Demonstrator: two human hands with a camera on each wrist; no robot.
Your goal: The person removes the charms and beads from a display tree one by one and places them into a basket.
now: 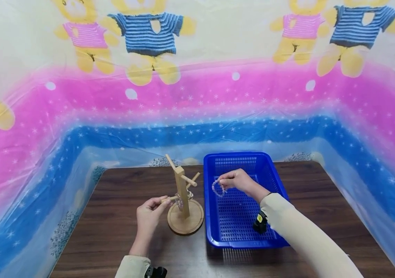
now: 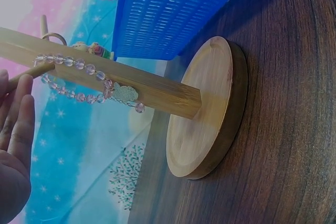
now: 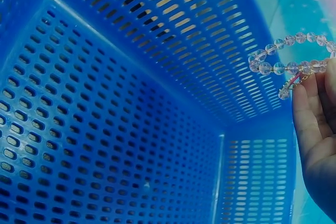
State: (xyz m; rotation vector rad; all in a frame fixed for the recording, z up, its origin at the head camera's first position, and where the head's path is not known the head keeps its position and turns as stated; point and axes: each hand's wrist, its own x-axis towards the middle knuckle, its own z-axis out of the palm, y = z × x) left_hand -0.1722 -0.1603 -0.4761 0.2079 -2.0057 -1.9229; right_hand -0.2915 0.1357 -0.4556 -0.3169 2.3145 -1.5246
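Observation:
My left hand pinches the end of a low peg on the wooden stand, an upright post with several pegs and a round base. A bracelet of clear pinkish beads with a pale flower-like charm hangs from that peg against the post. Behind the post, partly hidden, hangs another ornament. Over the basket, my right hand holds a second clear-beaded bracelet between thumb and fingers, its loop hanging out to the left. A short tassel or chain dangles from it in the right wrist view.
The blue perforated basket stands just right of the stand, and its visible floor bears nothing. Both rest on a dark wooden table. A cloth printed with bears hangs around the back and sides.

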